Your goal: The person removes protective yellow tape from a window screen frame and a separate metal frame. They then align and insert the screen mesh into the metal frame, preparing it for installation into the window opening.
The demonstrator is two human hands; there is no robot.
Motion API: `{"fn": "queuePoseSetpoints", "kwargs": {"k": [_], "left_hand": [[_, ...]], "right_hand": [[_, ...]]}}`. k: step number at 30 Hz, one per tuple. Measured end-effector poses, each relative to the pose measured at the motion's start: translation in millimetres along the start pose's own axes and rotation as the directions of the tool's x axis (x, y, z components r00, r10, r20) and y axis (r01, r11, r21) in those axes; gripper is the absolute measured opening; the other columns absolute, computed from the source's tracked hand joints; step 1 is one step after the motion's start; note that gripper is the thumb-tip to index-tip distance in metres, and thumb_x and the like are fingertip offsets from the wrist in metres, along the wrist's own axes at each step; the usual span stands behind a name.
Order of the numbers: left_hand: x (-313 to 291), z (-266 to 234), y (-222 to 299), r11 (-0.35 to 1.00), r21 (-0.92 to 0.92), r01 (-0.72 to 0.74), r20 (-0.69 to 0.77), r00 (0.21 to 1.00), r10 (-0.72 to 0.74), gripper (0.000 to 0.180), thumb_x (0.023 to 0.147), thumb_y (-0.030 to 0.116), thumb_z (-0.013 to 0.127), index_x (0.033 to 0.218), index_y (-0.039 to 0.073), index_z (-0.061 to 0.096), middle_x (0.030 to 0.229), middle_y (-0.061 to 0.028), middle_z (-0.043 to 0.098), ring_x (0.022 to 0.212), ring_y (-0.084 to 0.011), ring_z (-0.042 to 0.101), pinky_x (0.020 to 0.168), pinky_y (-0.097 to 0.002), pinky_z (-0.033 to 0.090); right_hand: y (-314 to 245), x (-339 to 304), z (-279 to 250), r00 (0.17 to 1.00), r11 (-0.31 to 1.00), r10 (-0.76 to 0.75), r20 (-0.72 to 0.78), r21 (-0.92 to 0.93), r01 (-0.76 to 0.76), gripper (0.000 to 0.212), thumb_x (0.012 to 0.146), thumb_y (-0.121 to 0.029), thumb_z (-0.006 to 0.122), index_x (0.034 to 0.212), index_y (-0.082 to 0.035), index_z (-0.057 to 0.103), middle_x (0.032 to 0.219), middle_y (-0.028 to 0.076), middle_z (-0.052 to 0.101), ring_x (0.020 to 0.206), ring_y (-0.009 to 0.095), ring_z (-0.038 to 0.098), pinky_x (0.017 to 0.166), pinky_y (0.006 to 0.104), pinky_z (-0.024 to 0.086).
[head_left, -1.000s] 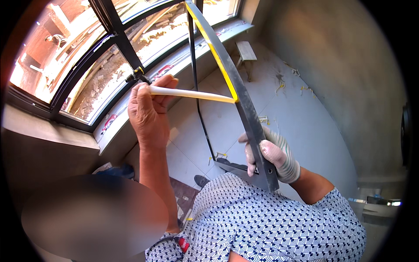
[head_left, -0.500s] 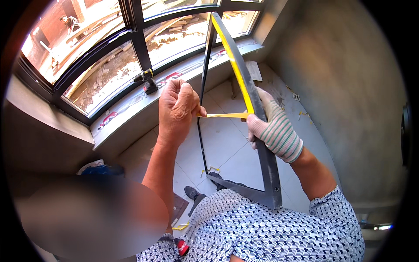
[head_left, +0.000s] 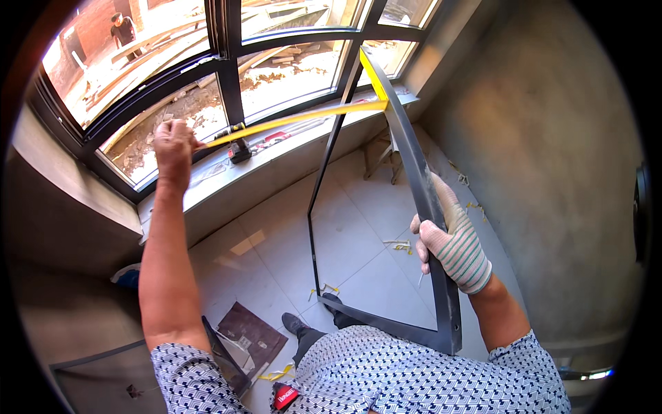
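Note:
A dark grey metal frame (head_left: 419,181) slants up in front of me, its lower corner near my shirt. My right hand (head_left: 455,241), in a white glove with green stripes, is wrapped round its right-hand bar. Out to the left, my bare left hand (head_left: 175,146) is closed on the end of a yellow adhesive strip (head_left: 289,124). The strip stretches taut across to the bar, where its upper part still sticks along the inner face. Between hand and bar it hangs free of the metal.
A black cordless drill (head_left: 238,146) stands on the pale window sill (head_left: 189,185) below black-framed windows. Beyond the glass is a person (head_left: 124,31) among timber. Yellow scraps (head_left: 400,245) lie on the tiled floor (head_left: 276,228), with a dark brown board (head_left: 252,336) by my feet. A plain wall rises at right.
My left hand has pulled far left and slightly up, peeling much more yellow strip off the bar. My right hand is slightly lower on the frame, which has shifted a little right and down.

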State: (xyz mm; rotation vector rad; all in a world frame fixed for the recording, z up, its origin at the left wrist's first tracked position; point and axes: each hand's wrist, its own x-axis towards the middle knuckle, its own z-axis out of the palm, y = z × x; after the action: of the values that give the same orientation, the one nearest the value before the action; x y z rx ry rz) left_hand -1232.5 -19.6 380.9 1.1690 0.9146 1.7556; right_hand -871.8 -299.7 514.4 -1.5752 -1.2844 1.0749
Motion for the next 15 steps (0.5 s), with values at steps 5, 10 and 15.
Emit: {"fn": "queuePoseSetpoints", "kwargs": {"k": [5, 10, 15], "left_hand": [[50.8, -63.5, -27.2, 0.988, -0.116, 0.102, -0.141, 0.983, -0.118, 0.026, 0.102, 0.014, 0.055, 0.078, 0.011, 0.049, 0.068, 0.0024, 0.048, 0.056, -0.0078, 0.046, 0.058, -0.0287, 0.056], [103.5, -158.7, -73.0, 0.993, -0.089, 0.071, -0.184, 0.979, -0.086, 0.028, 0.096, 0.004, 0.058, 0.069, 0.009, 0.052, 0.068, -0.0006, 0.054, 0.059, -0.0112, 0.055, 0.059, -0.0286, 0.056], [138.4, -225.5, -103.2, 0.985, -0.135, 0.112, -0.545, 0.821, -0.168, 0.022, 0.091, 0.0, 0.066, 0.073, 0.007, 0.054, 0.07, -0.0062, 0.059, 0.058, -0.0159, 0.062, 0.047, -0.0299, 0.046]], "right_hand": [[4.5, -0.7, 0.7, 1.0, 1.0, 0.01, -0.027, 0.027, -0.009, 0.075, 0.095, -0.004, 0.048, 0.164, -0.016, 0.019, 0.098, 0.01, 0.056, 0.059, 0.009, 0.058, 0.048, 0.0237, 0.055], [1.2, 0.1, 6.5, 1.0, 1.0, -0.016, -0.023, 0.007, 0.016, 0.074, 0.096, -0.004, 0.048, 0.164, -0.015, 0.02, 0.097, 0.011, 0.057, 0.058, 0.009, 0.058, 0.047, 0.024, 0.055], [1.6, 2.2, 6.7, 0.994, 0.999, 0.033, -0.107, 0.026, -0.03, 0.075, 0.095, -0.005, 0.051, 0.163, -0.013, 0.021, 0.095, 0.01, 0.057, 0.058, 0.01, 0.058, 0.046, 0.0244, 0.055]]}}
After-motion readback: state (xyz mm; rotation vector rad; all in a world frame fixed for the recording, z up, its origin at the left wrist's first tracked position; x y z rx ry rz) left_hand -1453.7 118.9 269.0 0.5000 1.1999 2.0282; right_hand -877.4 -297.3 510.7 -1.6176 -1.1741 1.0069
